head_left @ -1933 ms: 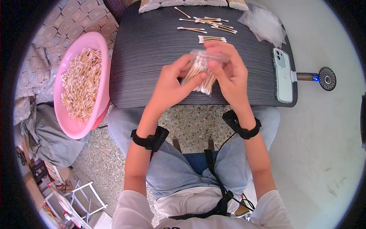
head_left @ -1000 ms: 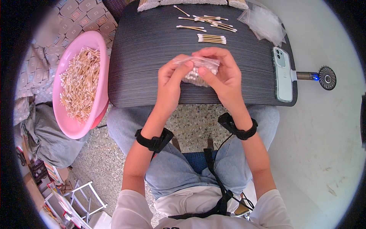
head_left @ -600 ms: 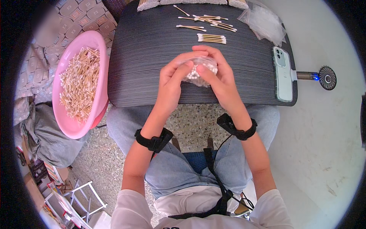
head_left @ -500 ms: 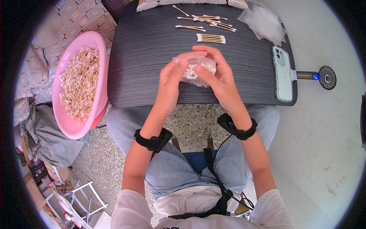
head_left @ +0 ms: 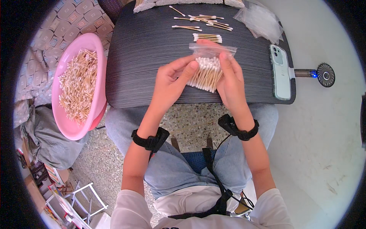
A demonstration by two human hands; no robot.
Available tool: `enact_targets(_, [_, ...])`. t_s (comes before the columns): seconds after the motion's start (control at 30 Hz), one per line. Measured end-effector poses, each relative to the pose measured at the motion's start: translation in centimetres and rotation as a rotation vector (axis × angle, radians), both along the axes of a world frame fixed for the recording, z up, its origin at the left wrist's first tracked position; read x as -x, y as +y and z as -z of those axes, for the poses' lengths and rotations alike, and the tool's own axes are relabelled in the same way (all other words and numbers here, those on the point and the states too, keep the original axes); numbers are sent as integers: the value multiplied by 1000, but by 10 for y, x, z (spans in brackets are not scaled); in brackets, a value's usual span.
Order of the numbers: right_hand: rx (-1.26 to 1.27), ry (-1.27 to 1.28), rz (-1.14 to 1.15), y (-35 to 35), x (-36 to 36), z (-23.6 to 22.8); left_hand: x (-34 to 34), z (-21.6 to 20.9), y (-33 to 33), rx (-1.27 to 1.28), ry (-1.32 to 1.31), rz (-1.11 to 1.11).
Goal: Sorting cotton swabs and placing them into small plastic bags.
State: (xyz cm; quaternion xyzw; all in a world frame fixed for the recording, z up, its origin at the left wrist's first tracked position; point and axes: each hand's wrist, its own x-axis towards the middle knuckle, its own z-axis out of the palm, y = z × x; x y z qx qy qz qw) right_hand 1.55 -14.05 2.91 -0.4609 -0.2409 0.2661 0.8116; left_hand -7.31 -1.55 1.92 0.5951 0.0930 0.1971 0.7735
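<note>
Between my two hands, over the table's near edge, is a clear plastic bag (head_left: 205, 74) packed with cotton swabs standing side by side, white tips up. My left hand (head_left: 172, 80) grips its left side, the thumb near the upper tips. On the other side my right hand (head_left: 231, 78) holds the bag, thumb on the front near the top. The bag's upper strip, free of swabs, sticks up above the tips. Just beyond the bag lies a neat row of several cotton swabs (head_left: 207, 38), and farther back a loose scatter of swabs (head_left: 209, 21).
A pink basin (head_left: 100, 49) full of cotton swabs stands left of the dark table (head_left: 137, 65). Flat clear bags (head_left: 261, 23) lie at the back right, with a phone (head_left: 281, 72) below them and a small fan (head_left: 325, 74) beyond the edge. Filled packs (head_left: 179, 2) line the far edge.
The bag has been tipped so its front now faces me, showing the swabs' sticks rather than mainly their tips. My hands have moved apart to its sides.
</note>
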Motion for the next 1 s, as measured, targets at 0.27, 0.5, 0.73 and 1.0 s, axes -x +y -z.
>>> enact_targets(0.27, [67,-13,-43,3,3,3,2,2,3,-153,45,-78])
enact_targets(0.5, [128,-110,-58,0,1,4,3,-1,2,-121,92,-106])
enact_targets(0.73, [68,30,6,0,0,7,2,-1,1,-17,86,-161])
enact_targets(1.0, [116,-16,16,0,0,2,-1,-4,2,-14,31,-210])
